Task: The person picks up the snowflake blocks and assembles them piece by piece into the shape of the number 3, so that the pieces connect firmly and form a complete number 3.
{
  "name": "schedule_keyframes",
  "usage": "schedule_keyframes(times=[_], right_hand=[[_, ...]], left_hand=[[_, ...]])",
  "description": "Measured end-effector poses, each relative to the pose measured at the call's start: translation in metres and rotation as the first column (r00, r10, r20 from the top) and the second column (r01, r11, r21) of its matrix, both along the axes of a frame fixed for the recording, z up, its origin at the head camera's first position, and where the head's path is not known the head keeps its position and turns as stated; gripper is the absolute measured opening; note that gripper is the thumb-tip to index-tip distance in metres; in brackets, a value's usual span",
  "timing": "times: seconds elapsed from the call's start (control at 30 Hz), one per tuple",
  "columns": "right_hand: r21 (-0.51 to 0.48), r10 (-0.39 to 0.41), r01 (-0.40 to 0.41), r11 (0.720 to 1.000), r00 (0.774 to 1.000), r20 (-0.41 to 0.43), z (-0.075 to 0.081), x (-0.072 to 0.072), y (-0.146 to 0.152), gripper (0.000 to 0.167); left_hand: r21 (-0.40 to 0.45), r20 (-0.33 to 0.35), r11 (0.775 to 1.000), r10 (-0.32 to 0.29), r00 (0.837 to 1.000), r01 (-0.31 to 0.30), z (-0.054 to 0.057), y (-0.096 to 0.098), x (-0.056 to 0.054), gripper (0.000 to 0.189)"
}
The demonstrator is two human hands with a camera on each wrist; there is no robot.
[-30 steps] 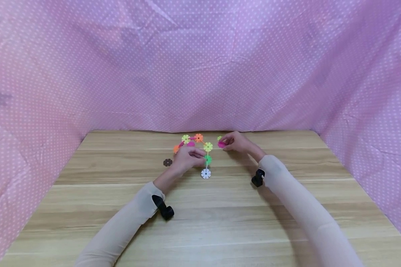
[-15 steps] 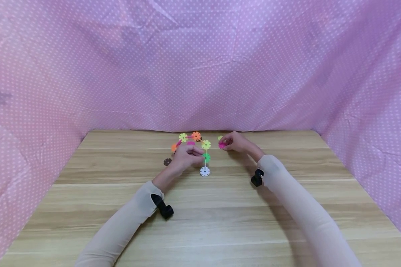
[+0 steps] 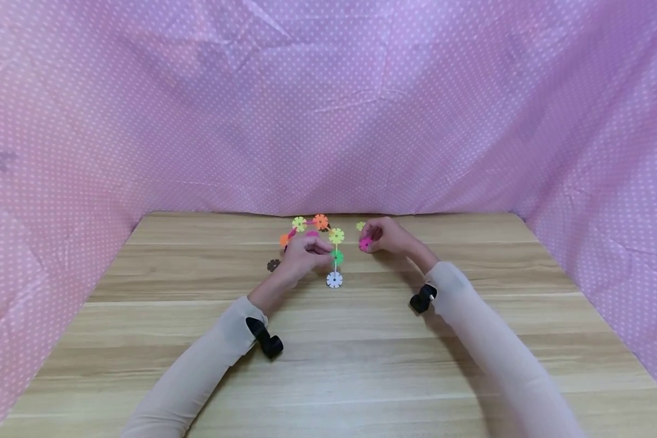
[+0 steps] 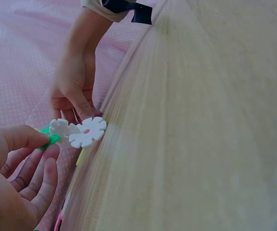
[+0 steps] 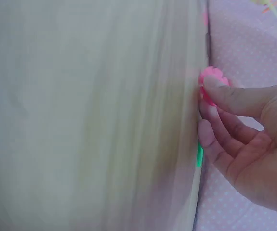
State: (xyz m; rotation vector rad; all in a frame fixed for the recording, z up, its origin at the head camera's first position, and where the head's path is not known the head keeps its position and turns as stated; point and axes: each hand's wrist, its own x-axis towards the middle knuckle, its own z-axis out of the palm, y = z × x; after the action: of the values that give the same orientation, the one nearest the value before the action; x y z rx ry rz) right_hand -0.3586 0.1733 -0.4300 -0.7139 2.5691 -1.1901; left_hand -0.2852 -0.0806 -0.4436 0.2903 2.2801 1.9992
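My left hand [image 3: 305, 258] pinches a green notched snowflake disc [image 3: 337, 257] between thumb and fingers. That disc belongs to a linked chain of discs: an orange one [image 3: 285, 239], a yellow one [image 3: 299, 224], another orange one [image 3: 320, 221], another yellow one [image 3: 336, 236], and a white one [image 3: 334, 280] at the near end. Up close in the left wrist view, the white disc [image 4: 89, 132] faces the camera. To the right of the chain, my right hand [image 3: 387, 236] pinches a loose pink snowflake disc [image 3: 365, 244], with thumb over its face in the right wrist view.
On the wooden table [image 3: 328, 365] lie a brown disc [image 3: 274, 265] left of my left hand, a pink disc [image 3: 312, 233] behind it, and a yellow disc [image 3: 360, 226] beyond my right fingers. Pink dotted cloth [image 3: 328, 121] walls in the back and sides.
The right hand has drawn the pink disc slightly nearer, away from the yellow disc, and turned its face toward the head camera. The left hand's chain has shifted slightly up and left.
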Motion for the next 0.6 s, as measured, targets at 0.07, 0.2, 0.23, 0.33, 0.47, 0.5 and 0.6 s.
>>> schedule_keyframes(times=[0.07,0.2,0.23,0.33,0.47,0.5,0.6], right_hand=[[-0.038,-0.009,0.011,0.999,0.999,0.034,0.000,0.003,-0.001,0.024],[-0.112,-0.020,0.035,0.993,0.992,0.128,0.001,0.010,-0.004,0.029],[-0.133,-0.024,0.045,0.990,0.988,0.151,0.001,0.012,-0.005,0.031],[-0.196,-0.028,0.068,0.978,0.980,0.196,-0.001,0.017,-0.009,0.029],[-0.255,-0.033,0.088,0.963,0.977,0.211,-0.002,0.022,-0.014,0.022],[-0.261,-0.037,0.092,0.961,0.977,0.211,-0.002,0.023,-0.015,0.021],[-0.276,-0.034,0.088,0.957,0.980,0.195,-0.001,0.025,-0.018,0.019]], left_hand=[[0.001,0.002,1.000,-0.002,1.000,0.002,-0.001,0.000,-0.001,0.022],[-0.006,0.010,1.000,0.002,1.000,-0.002,-0.001,-0.001,-0.002,0.022],[-0.006,0.011,1.000,0.003,1.000,-0.003,-0.002,-0.001,-0.003,0.022],[-0.007,0.017,1.000,0.003,1.000,-0.003,-0.002,0.000,-0.003,0.022],[-0.015,0.023,1.000,-0.015,1.000,0.016,-0.003,0.000,-0.004,0.023],[-0.021,0.025,1.000,-0.022,0.999,0.022,-0.003,0.000,-0.005,0.022],[-0.044,0.039,0.998,-0.046,0.998,0.048,-0.002,0.000,-0.008,0.022]])
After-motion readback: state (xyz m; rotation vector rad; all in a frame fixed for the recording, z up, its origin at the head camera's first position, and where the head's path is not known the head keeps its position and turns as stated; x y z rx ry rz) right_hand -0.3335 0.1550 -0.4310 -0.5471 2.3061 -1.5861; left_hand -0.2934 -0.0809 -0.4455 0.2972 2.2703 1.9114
